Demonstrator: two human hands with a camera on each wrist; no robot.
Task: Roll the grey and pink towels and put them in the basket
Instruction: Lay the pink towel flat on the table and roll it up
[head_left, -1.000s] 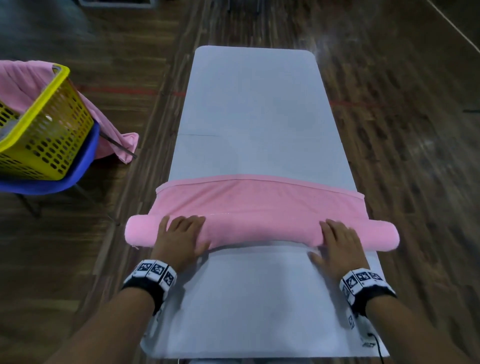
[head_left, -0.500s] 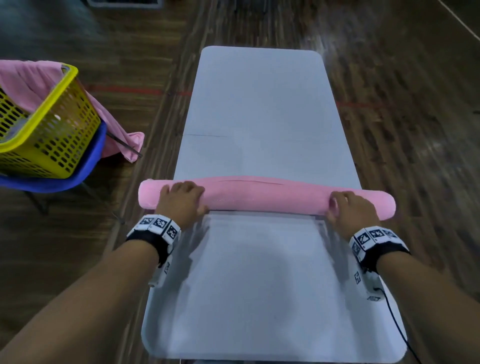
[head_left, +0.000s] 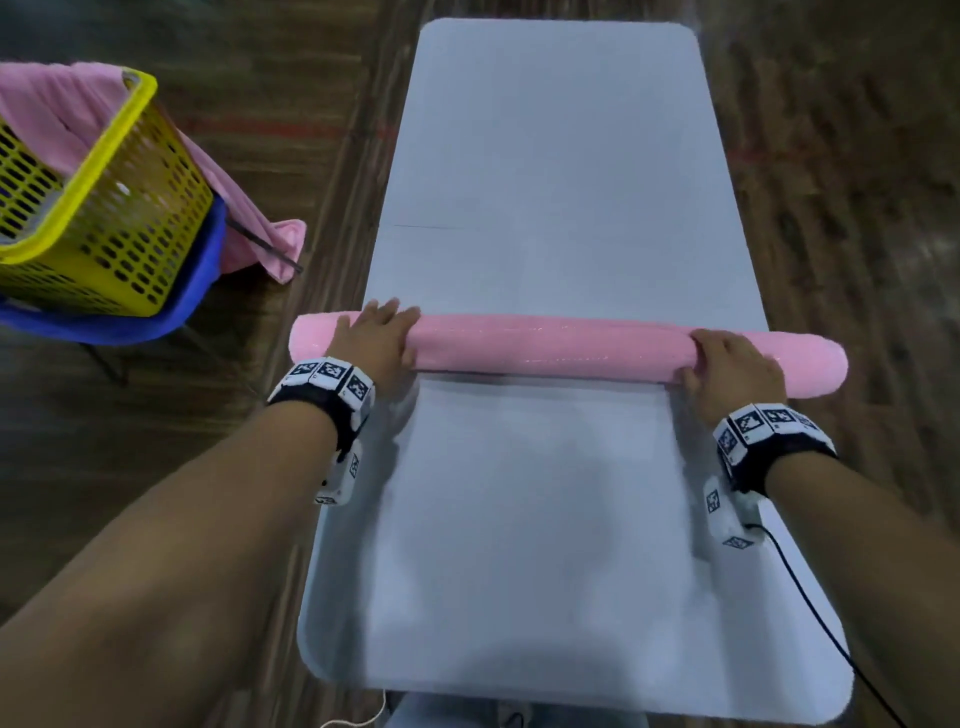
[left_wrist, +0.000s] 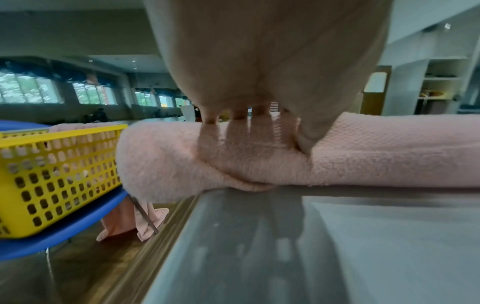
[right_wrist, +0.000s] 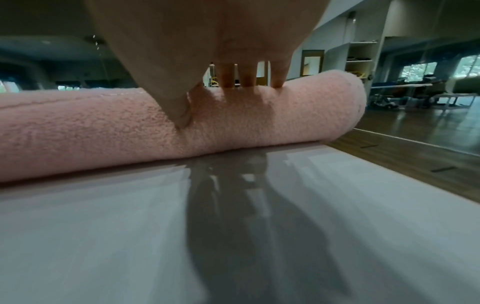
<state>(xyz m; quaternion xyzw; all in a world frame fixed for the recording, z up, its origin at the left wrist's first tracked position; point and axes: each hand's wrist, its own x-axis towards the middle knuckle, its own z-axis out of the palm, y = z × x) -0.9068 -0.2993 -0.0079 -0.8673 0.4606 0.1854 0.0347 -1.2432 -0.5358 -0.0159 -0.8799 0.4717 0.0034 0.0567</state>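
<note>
The pink towel (head_left: 561, 345) lies as a full, tight roll across the grey table (head_left: 561, 156), both ends overhanging the table's sides. My left hand (head_left: 384, 332) rests on the roll near its left end, fingers laid fairly straight over the top, thumb on the near side. In the left wrist view the fingers (left_wrist: 233, 115) drape over the pink towel (left_wrist: 389, 152). Near the right end my right hand (head_left: 732, 364) curls over the roll, thumb against its near face. The yellow basket (head_left: 104, 218) stands to the left. I see no grey towel clearly.
The basket sits on a blue chair (head_left: 197, 291) left of the table, with another pink cloth (head_left: 52, 119) draped behind it and hanging toward the wooden floor. A black cable (head_left: 810, 597) runs from my right wrist over the table's near right corner.
Both hands have rolled the pink towel away from me. The flat part seen a second ago is now wound into the roll, which sits farther up the table.
</note>
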